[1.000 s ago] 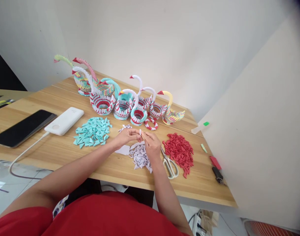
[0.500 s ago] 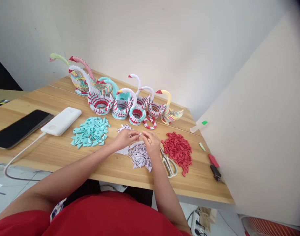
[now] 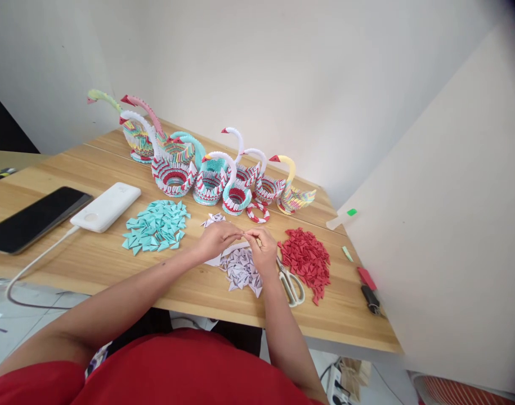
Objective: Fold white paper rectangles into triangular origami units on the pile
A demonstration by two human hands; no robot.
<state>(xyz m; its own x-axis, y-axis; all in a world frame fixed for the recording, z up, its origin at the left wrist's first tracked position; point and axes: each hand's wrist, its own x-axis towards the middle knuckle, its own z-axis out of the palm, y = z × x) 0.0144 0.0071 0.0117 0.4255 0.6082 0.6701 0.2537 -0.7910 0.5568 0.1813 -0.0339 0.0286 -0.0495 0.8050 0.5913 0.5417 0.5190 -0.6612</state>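
Observation:
My left hand and my right hand meet above a pile of small white folded paper triangles. Both pinch one small white paper piece between their fingertips. A flat white paper strip lies just under the hands. A pile of light blue folded triangles lies left of my hands, and a pile of red ones lies to the right. White-handled scissors rest by my right wrist.
A row of several modular paper swans stands behind the piles on the wooden table. A white power bank with cable and a dark phone lie at the left. A red and a black object sit by the right wall.
The paper piece stood upright between my fingertips a second ago; now both hands have drawn closer and pinch it lower, just above the white pile. The view shifted slightly.

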